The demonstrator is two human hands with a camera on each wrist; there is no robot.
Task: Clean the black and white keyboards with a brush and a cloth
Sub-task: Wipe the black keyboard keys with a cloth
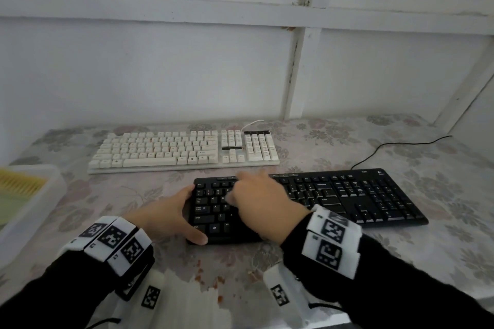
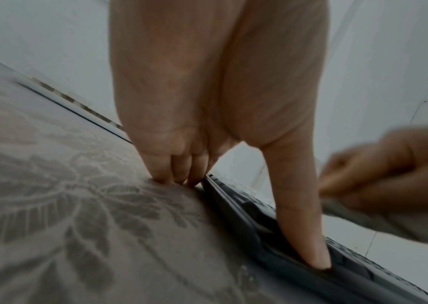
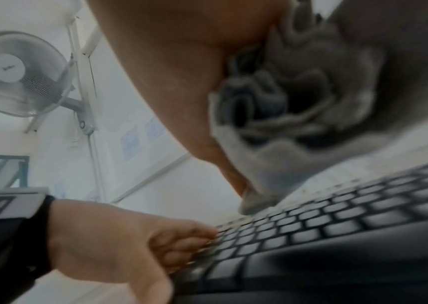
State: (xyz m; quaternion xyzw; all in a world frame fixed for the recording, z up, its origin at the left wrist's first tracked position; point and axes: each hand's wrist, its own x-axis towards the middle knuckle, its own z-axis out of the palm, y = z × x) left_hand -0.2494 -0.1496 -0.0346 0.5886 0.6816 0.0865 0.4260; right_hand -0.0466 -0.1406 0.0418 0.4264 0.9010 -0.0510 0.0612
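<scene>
The black keyboard [image 1: 347,195] lies near me on the flowered tablecloth, and the white keyboard [image 1: 181,149] lies behind it toward the wall. My left hand [image 1: 171,211] holds the black keyboard's left end. Its thumb [image 2: 298,216] is on the front corner and its fingers [image 2: 176,168] are curled down at the left edge. My right hand [image 1: 256,200] is over the left keys, gripping a bunched grey cloth [image 3: 285,98] whose lower tip touches the key rows [image 3: 337,226]. The picture is blurred around this hand. No brush shows.
A translucent plastic box [image 1: 29,195] with yellow and green contents stands at the table's left edge. The black keyboard's cable [image 1: 401,144] runs back right. Brownish specks [image 1: 213,280] mark the cloth near the front edge. A wall fan [image 3: 20,72] hangs up to the left.
</scene>
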